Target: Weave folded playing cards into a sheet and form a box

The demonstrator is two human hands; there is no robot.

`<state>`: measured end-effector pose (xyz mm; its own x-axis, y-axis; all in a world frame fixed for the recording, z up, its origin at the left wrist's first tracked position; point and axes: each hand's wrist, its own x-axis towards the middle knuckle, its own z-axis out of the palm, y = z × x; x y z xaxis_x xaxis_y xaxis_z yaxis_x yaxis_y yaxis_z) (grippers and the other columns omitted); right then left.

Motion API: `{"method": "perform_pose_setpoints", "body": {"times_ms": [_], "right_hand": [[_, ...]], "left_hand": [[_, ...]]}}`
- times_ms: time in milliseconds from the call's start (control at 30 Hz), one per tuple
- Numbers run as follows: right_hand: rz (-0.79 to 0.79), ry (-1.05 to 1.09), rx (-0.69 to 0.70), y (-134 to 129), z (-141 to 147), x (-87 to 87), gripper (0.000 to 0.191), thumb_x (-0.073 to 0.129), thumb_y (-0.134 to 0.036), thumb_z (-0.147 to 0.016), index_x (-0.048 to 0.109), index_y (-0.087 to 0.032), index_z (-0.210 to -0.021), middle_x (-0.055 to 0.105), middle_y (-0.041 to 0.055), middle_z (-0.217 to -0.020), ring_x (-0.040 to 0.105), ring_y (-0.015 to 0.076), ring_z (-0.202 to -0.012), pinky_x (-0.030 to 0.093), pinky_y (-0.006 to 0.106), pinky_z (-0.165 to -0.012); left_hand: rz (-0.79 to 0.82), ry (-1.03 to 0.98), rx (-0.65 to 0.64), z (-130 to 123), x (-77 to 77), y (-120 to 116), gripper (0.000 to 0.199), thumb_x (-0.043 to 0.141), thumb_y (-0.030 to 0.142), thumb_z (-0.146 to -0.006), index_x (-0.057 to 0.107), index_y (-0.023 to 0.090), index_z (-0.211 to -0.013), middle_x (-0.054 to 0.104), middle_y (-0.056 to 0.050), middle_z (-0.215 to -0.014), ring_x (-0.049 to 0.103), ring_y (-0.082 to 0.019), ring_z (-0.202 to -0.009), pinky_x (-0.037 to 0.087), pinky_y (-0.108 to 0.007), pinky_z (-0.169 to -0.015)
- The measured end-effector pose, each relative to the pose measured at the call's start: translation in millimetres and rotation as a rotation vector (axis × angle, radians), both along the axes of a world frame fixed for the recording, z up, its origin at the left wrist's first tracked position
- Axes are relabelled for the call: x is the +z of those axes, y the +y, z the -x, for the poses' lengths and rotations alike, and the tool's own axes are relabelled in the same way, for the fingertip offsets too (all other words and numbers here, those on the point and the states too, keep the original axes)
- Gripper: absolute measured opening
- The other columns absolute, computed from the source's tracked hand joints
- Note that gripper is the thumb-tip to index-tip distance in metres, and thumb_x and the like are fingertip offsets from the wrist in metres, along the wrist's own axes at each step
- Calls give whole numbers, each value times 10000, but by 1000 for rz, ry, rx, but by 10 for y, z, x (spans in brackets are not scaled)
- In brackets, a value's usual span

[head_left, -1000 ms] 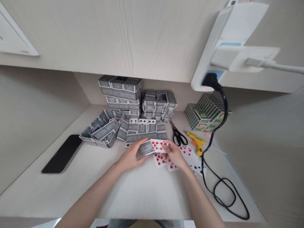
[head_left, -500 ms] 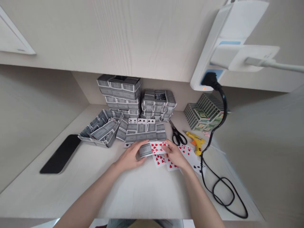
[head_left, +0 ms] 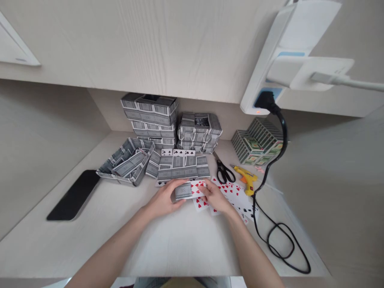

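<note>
Part-closed, my left hand (head_left: 165, 198) spans grey card (head_left: 183, 191) by opposite edges; my right hand (head_left: 216, 197) pinches red card (head_left: 195, 188) at its right end. Step looks like aligning the pair; next move probably calls for light, even pressure. Cards sit before grey panel (head_left: 177, 174), patterned back beside red pips; overlap unclear.

We've got a pale desk (head_left: 180, 248) at 6 o'clock, boxed in by a grey left wall (head_left: 45, 140) at 9 and a grey right wall (head_left: 336, 180) at 3. Back wall (head_left: 232, 124): narrow beige strip toward 12. Over it we see a whitish wood-grain panel (head_left: 180, 44). Light reads soft; both side walls darken right under the panel.
</note>
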<state>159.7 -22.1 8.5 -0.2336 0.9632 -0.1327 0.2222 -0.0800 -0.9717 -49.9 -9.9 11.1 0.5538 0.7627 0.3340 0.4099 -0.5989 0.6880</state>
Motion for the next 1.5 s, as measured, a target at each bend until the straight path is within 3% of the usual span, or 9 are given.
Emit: {"method": "perform_pose_setpoints", "body": {"times_ms": [333, 467, 600, 767, 933, 1133, 1333, 1433, 1500], "right_hand": [[63, 127, 81, -21, 89, -33, 329, 433, -532, -796, 411, -204, -777, 499, -74, -469, 406, 71, -340, 289, 183, -358], [67, 112, -33, 55, 91, -32, 388, 338, -567, -818, 442, -198, -755, 544, -37, -487, 425, 86, -322, 297, 197, -337], [-69, -85, -203, 292, 61, -56, 302, 443, -492, -791, 509, -198, -814, 596, -13, -591, 452, 101, -370, 354, 226, -380], [-390, -441, -347, 803, 79, -51, 150, 508, -283, -756, 593, -183, -827, 651, 45, -825, 598, 163, -745, 450, 279, -704], [-376, -725, -267, 1227, 173, -43, 258, 603, -292, -717, 596, -180, -949, 633, 85, -999, 575, 199, -918, 415, 291, -777], [-289, -852, -195, 1324, 234, -32, 403, 689, -325, -622, 598, -169, -982, 560, 115, -1081, 578, 193, -880, 409, 272, -748], [-356, -654, -327, 1230, 97, 87, 186, 646, -337, -663, 600, -186, -762, 595, 61, -899, 575, 194, -827, 432, 295, -725], [-212, -290, -351, 1046, 6, 129, 217, 596, -398, -704, 537, -191, -723, 573, 15, -659, 578, 172, -610, 468, 304, -579], [-69, 37, -324, 868, -27, 134, 258, 591, -421, -709, 495, -202, -804, 572, 0, -652, 562, 150, -498, 474, 299, -482]], "left_hand": [[-56, 28, -36, -27, 50, 11, 482, 587, 246, -733, 417, 241, -1184, 522, -58, -1208, 481, -202, -1120, 395, -388, -956], [-118, 61, 67, 16, 43, 71, 465, 573, 270, -750, 417, 241, -1188, 522, -57, -1206, 473, -214, -1116, 390, -403, -947], [-153, 71, 225, 92, 12, 158, 471, 572, 253, -749, 418, 230, -1193, 521, -59, -1185, 451, -222, -1131, 386, -408, -949], [-151, 71, 314, 136, -7, 211, 484, 582, 256, -739, 417, 222, -1193, 506, -65, -1171, 452, -218, -1122, 398, -396, -936], [-202, 66, 248, 135, 12, 205, 450, 549, 245, -771, 408, 233, -1199, 508, -59, -1198, 437, -211, -1145, 386, -412, -953], [-275, 91, 199, 143, 33, 191, 414, 524, 240, -791, 429, 238, -1194, 485, -61, -1251, 425, -218, -1167, 363, -440, -975], [-276, 99, 198, 141, 42, 177, 405, 518, 244, -796, 435, 240, -1192, 484, -55, -1253, 427, -207, -1163, 363, -420, -979], [-240, 88, 249, 132, 39, 174, 443, 531, 253, -788, 409, 237, -1213, 500, -55, -1231, 433, -208, -1152, 372, -412, -967], [-207, 81, 306, 126, 32, 172, 479, 550, 271, -774, 394, 233, -1226, 515, -57, -1205, 451, -212, -1127, 396, -400, -939]]}}
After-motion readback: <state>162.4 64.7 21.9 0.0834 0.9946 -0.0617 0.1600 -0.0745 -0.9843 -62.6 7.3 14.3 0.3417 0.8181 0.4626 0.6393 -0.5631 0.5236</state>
